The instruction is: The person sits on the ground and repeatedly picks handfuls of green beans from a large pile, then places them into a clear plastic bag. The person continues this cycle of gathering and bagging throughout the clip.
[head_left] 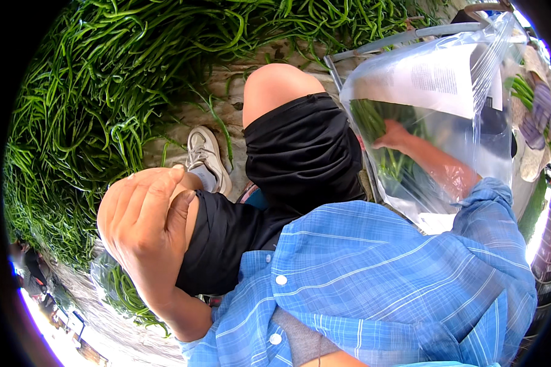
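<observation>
In the head view, the 2 hands were apart: the left hand (142, 226) lay loosely over a bare knee (192, 221), while the right hand (394, 136) showed through the clear bag (441, 131), at the long green peppers (367, 116) inside, its grip too hidden to tell. The peppers looked light, smooth, bendy and maybe slippery, likely best held in a bunch round the middle. The bag looked thin, shiny and crinkly.

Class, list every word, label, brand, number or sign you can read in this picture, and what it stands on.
Readable text: none.
White rectangular paper sheet with fine dark print, seen at the clear plastic bag: too small to read.
Blue plaid cotton-look shirt: no lettering visible.
</observation>
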